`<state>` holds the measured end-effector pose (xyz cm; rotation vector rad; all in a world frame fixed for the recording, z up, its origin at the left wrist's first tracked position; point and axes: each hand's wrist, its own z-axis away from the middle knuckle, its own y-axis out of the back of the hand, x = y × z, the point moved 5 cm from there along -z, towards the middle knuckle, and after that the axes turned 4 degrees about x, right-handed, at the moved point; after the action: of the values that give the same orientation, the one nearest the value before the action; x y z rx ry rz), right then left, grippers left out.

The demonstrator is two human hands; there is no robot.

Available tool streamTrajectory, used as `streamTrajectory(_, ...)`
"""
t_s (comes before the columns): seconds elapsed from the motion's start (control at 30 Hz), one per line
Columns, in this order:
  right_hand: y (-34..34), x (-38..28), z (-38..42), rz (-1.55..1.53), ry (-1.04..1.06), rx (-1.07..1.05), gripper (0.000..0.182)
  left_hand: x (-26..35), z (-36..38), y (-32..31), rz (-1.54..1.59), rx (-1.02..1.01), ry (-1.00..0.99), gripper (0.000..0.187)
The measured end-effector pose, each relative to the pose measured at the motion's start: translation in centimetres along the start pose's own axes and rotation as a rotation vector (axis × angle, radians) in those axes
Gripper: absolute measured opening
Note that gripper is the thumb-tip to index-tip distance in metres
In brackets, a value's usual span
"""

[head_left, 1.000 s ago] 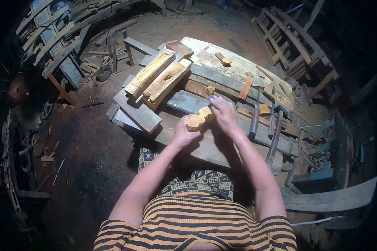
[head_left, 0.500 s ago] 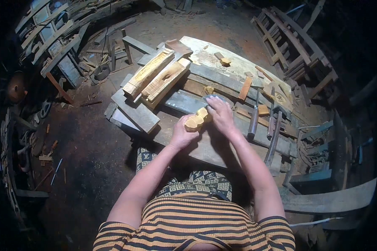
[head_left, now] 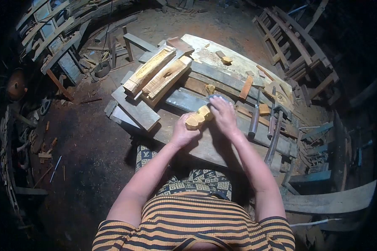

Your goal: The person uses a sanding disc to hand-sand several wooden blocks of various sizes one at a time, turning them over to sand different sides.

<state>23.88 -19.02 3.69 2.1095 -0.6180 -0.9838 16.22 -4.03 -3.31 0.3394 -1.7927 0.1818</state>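
A yellow carved wooden piece (head_left: 194,120) with rounded lobes is held over the near edge of the workbench (head_left: 209,152). My left hand (head_left: 185,131) is closed around its near left end. At its far right end is my right hand (head_left: 224,113), with the fingers pressed together over a dark, flat sheet (head_left: 218,97). The sheet is partly hidden under the fingers. Just beyond my right hand lies a small yellow wood piece (head_left: 210,88) on the bench.
Two thick wooden blocks (head_left: 150,72) lie at the bench's left. To the right are a chisel (head_left: 254,119), a long curved-handled tool (head_left: 273,140) and an orange-brown wood strip (head_left: 246,87). Stacked timber frames (head_left: 280,37) stand at the back right.
My right hand has shifted very slightly right and nearer, still on the dark sheet. My left hand still holds the carved piece.
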Motion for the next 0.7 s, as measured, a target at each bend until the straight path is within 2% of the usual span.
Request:
streamTrajectory(0.07, -0.4, -3.2, 2.1, -0.158, 0.156, -0.08, 0.03, 0.1, -0.1, -0.2, 0.062, -0.004, 0.027, 0.058)
streamTrajectory(0.1, 0.9, -7.1, 3.0, -0.15, 0.253, -0.16, 0.033, 0.0, 0.0, -0.3, 0.126, -0.008, 0.057, 0.058)
streamTrajectory(0.13, 0.2, -8.3, 5.1, -0.111, 0.409, -0.091, 0.039, -2.3, 0.0, -0.2, 0.158, -0.026, -0.036, 0.058)
streamTrajectory(0.17, 0.9, -10.3, 5.8, -0.179, 0.426, -0.18, 0.043, -4.9, 0.0, -0.1, 0.19, -0.048, -0.129, 0.058)
streamTrajectory(0.23, 0.6, -9.2, 4.9, -0.232, 0.447, -0.209, 0.039, -4.3, -0.1, -0.5, 0.415, -0.012, 0.083, 0.055)
streamTrajectory(0.3, -0.3, -4.4, 2.4, -0.155, 0.292, -0.173, 0.034, -1.1, -0.1, -0.2, 0.035, -0.062, 0.069, 0.054)
streamTrajectory(0.37, -0.2, -0.5, 0.3, -0.043, 0.081, -0.063, 0.031, -0.1, 0.1, 0.1, 0.013, -0.006, 0.027, 0.054)
streamTrajectory(0.43, 0.4, -0.2, -0.8, -0.081, -0.006, -0.035, 0.03, -0.1, 0.1, 0.0, 0.008, -0.007, 0.033, 0.057)
streamTrajectory(0.5, 0.2, -2.6, 0.3, -0.125, 0.05, -0.133, 0.029, 0.1, 0.2, -0.3, 0.011, -0.02, 0.039, 0.058)
streamTrajectory(0.57, 0.4, -7.0, 3.3, -0.098, 0.366, -0.006, 0.03, 0.4, 0.3, -0.4, 0.125, -0.002, 0.103, 0.055)
streamTrajectory(0.6, 0.8, -8.2, 4.4, -0.151, 0.416, -0.041, 0.031, -2.7, -0.1, -0.4, -0.025, -0.072, 0.002, 0.05)
streamTrajectory(0.67, 1.2, -8.5, 4.6, -0.25, 0.471, -0.084, 0.031, -2.7, -0.1, -0.1, -0.146, -0.075, -0.115, 0.045)
streamTrajectory(0.7, 1.8, -7.6, 3.7, -0.295, 0.474, -0.094, 0.03, -1.2, 0.0, 0.2, -0.129, 0.029, -0.051, 0.046)
